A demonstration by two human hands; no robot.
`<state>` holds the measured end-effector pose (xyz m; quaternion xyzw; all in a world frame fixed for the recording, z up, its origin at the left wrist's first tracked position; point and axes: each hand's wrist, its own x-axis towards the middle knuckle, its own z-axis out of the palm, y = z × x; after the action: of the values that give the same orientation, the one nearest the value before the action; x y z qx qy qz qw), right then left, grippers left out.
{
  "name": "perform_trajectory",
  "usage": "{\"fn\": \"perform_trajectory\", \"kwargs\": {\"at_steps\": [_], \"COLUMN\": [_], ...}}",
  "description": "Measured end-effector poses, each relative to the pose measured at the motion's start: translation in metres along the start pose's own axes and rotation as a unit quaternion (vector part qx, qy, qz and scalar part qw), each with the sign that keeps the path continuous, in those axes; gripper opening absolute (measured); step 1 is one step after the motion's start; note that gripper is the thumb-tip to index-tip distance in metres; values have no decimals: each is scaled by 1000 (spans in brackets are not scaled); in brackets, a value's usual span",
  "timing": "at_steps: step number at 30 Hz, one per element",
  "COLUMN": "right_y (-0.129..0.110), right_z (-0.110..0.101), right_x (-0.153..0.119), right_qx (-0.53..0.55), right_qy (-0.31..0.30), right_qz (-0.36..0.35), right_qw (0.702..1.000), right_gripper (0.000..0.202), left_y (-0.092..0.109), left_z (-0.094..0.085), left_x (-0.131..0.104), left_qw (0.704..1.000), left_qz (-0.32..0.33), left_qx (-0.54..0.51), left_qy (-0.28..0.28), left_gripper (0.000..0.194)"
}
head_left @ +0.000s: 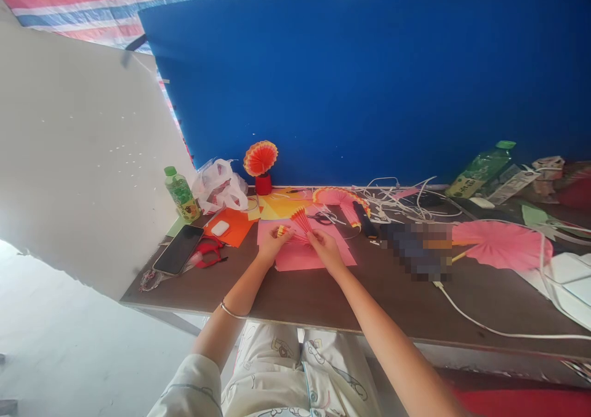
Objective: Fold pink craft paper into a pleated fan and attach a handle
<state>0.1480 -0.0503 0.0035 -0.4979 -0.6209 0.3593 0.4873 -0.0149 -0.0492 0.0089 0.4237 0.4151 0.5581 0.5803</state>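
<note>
A pleated paper fan (301,220), pink-red with a yellow-orange edge, is held between my two hands above a stack of pink paper (314,260). My left hand (273,244) has its fingers closed on the fan's left end, where yellow and red folds show. Pinched in my right hand (325,247) are the pleats at the fan's lower right side. Behind the hands lie scissors (324,218), partly covered. Yellow paper (279,206) is spread farther back, and orange paper (237,229) lies to the left.
A red-orange paper rosette (261,158) stands on a red base at the back. Left are a phone (178,251), a green bottle (181,194) and a plastic bag (220,186). On the right are white strips (406,201), a pink fan (505,244) and a cable (480,324).
</note>
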Motion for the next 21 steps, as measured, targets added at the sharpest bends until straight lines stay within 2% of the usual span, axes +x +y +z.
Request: {"fn": "perform_trajectory", "kwargs": {"at_steps": [6, 14, 21], "right_y": [0, 0, 8], "right_z": [-1, -2, -4], "right_x": [1, 0, 4], "right_qx": [-4, 5, 82], "right_qy": [12, 20, 72], "right_qz": [2, -6, 8], "right_qw": [1000, 1000, 994], "right_gripper": [39, 34, 36], "left_y": [0, -4, -3], "left_z": [0, 0, 5], "left_x": [0, 3, -5], "left_qw": [998, 997, 978], "left_qz": [5, 0, -13], "left_qx": [57, 78, 143], "left_qy": [-4, -21, -152], "left_gripper": [23, 19, 23]}}
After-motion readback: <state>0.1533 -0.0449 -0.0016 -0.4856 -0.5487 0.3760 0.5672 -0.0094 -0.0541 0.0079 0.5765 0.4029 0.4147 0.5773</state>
